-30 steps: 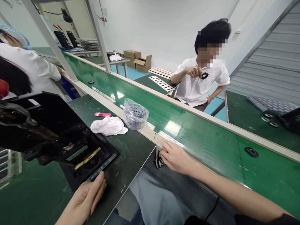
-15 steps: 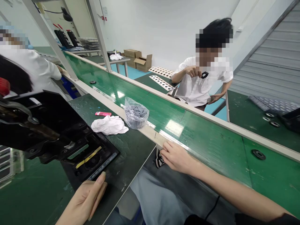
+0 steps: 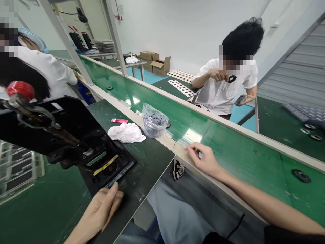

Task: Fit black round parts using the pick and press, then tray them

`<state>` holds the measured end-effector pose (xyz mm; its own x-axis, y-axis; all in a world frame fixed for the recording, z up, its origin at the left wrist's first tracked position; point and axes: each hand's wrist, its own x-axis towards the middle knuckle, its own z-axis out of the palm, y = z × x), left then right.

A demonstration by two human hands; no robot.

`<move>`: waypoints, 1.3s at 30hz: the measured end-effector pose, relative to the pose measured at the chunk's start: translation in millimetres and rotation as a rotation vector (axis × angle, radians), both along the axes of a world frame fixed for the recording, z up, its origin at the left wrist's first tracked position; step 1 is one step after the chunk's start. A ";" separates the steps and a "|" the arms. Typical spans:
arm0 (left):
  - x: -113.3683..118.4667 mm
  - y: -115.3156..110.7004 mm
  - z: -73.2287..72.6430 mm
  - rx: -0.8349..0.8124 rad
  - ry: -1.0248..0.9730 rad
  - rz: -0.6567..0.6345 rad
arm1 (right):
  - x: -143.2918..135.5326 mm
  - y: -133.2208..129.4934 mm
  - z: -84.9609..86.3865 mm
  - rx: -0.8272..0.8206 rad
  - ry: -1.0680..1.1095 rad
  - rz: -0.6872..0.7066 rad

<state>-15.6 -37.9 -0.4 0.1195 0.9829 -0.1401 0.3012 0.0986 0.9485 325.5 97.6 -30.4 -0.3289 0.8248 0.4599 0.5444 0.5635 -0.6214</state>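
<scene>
My left hand (image 3: 105,206) rests closed on the dark table (image 3: 144,169), beside the near edge of a black fixture (image 3: 109,169) with a yellow strip; nothing shows in it. My right hand (image 3: 203,157) is over the pale rail at the near edge of the green conveyor (image 3: 228,145), thumb and forefinger curled together; whatever they pinch, if anything, is too small to make out. A clear plastic bag (image 3: 154,122) of gray parts stands at the rail. Beside it lie a white cloth (image 3: 127,133) and a pink-red item (image 3: 119,120).
Black rings lie on the conveyor, one at right (image 3: 301,176) and one far left (image 3: 109,88). Across it a person in white (image 3: 215,84) holds a black ring and a phone-like object. Another person (image 3: 53,71) sits at left. The fixture's red-knobbed lever (image 3: 20,89) stands raised.
My right hand has lifted slightly and its fingers have curled into a ring shape. The view has shifted. The person across now shows a phone-like object in the lower hand.
</scene>
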 end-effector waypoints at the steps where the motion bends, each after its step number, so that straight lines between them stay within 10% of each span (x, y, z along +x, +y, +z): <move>1: 0.7 -0.1 0.9 -0.002 -0.004 0.006 | 0.9 12.6 0.1 -0.038 -0.015 -0.006; 8: -5.1 2.2 -10.0 0.021 -0.061 0.002 | -38.7 112.9 1.0 0.051 -0.183 0.181; 13: -11.6 1.7 -20.6 0.009 -0.016 0.009 | -58.5 137.3 6.7 0.034 -0.207 0.175; 20: -10.2 -1.0 -17.6 0.118 0.115 0.014 | -22.2 60.4 38.6 0.035 0.136 -0.070; 25: 2.7 -2.6 -8.3 0.376 0.278 0.038 | -54.6 -17.1 67.9 0.021 -0.036 0.446; 33: 6.6 -4.4 -11.5 0.741 0.547 0.022 | -132.1 -1.4 43.6 -0.320 -0.268 0.813; 39: 6.3 -9.3 -21.8 0.658 0.648 -0.080 | -98.7 -16.5 40.2 -0.222 0.047 0.592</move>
<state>-9.3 -47.3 -22.2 0.2842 0.8802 0.3801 0.7747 -0.4444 0.4499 226.8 81.1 9.8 -0.7423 0.5865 0.3242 0.1489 0.6160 -0.7735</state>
